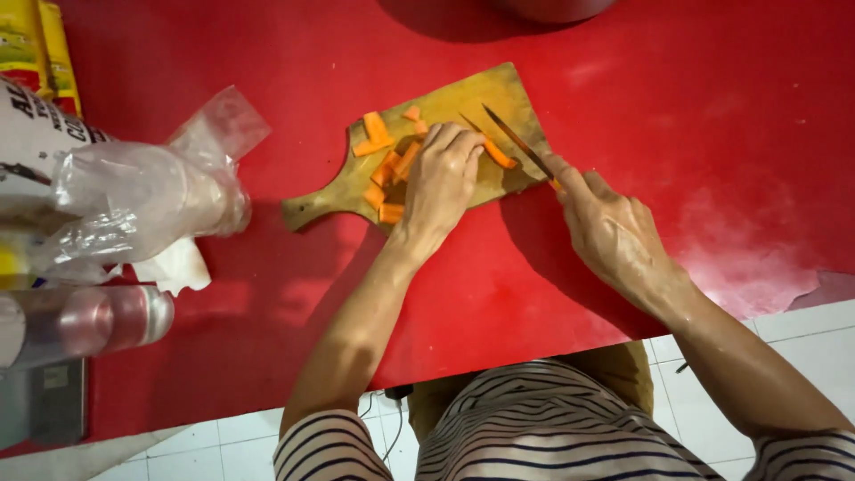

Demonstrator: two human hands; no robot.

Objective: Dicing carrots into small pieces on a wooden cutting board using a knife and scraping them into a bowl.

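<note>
A wooden cutting board (pixel 463 98) with a handle lies on the red table (pixel 695 134). Several orange carrot pieces (pixel 376 134) are spread over it. My left hand (pixel 441 183) presses down on a carrot stick (pixel 499 155) and some pieces near the board's middle. My right hand (pixel 606 227) grips the handle of a thin knife (pixel 515 141), whose blade slants across the carrot stick just right of my left fingers.
A clear plastic bag (pixel 151 191) over a labelled pack sits at the left, with a metallic bottle (pixel 85 321) lying below it. Yellow packets (pixel 40 44) stand at the top left. A dark pot's edge (pixel 552 7) shows at the top. White floor tiles lie below the table's edge.
</note>
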